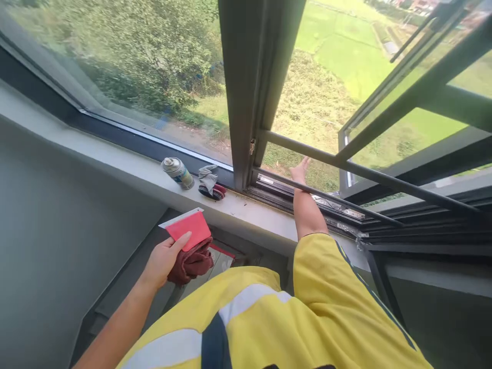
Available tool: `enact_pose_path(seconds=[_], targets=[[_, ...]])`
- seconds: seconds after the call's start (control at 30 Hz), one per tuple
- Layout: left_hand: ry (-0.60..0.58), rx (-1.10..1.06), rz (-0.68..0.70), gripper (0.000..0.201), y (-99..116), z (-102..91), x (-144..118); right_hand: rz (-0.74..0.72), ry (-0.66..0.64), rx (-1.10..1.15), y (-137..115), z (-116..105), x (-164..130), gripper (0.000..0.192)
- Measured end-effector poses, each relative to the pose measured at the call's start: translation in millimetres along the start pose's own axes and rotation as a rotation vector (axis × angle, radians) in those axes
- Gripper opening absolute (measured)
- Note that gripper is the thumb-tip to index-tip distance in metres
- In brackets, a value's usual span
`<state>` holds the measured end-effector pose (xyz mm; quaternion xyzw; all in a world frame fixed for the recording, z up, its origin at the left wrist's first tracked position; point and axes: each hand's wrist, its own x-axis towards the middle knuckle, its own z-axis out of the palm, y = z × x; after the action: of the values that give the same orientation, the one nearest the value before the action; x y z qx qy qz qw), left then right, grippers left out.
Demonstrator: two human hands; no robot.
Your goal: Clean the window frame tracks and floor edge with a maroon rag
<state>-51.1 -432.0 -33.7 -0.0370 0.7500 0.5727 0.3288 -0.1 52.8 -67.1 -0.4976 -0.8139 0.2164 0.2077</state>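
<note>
Red scraper (194, 229), long edge (181, 218) rising rightward, facing window (245, 92)

No text can be read for certain. The spray can (172, 168), left of centre in the frame, carries a printed label (183, 177) with blue and yellowish patches, its print too small and blurred to make out. Just right of centre, a small white strip (265, 179) low in the window frame (244, 102) bears dark, illegible marks.

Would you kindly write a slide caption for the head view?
Left hand holds a red scraper and dark cloth; right hand reaches past window bars.
</note>
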Motion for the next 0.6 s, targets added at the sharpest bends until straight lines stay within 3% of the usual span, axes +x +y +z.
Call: enact_pose_path(seconds=[0.1, 0.2, 0.23, 0.3, 0.33, 0.4, 0.47, 0.53, 0.6], targets=[[0.067, -0.137, 0.050, 0.056, -8, -12.2, -3, -0.163, 0.030, 0.001, -4, 12, -18, 0.034], [0.085, -0.249, 0.046, 0.053, -22, -25.6, -5, -0.232, 0.092, 0.064, -14, 29, -85, 0.028], [0.065, -0.263, 0.053, 0.054, -26, -28.5, -4, -0.237, 0.056, 0.131, -23, 35, -114, 0.028], [0.014, -0.263, 0.088, 0.056, -30, -30.7, -2, -0.418, -0.283, 0.340, -54, 49, -174, 0.028], [-0.020, -0.254, 0.111, 0.057, -31, -30.4, 1, -0.485, -0.567, 0.437, -73, 55, -202, 0.027], [-0.074, -0.227, 0.161, 0.058, -29, -28.5, 8, -0.475, -1.082, 0.631, -115, 68, -245, 0.036], [-0.083, -0.178, 0.193, 0.058, -25, -28.3, 17, -0.426, -1.349, 0.786, -150, 80, -267, 0.045], [-0.052, -0.148, 0.213, 0.058, -24, -32.9, 25, -0.399, -1.327, 0.815, -173, 91, -266, 0.046], [-0.014, -0.167, 0.221, 0.058, -28, -43.1, 30, -0.418, -1.050, 0.696, -185, 104, -244, 0.044]])
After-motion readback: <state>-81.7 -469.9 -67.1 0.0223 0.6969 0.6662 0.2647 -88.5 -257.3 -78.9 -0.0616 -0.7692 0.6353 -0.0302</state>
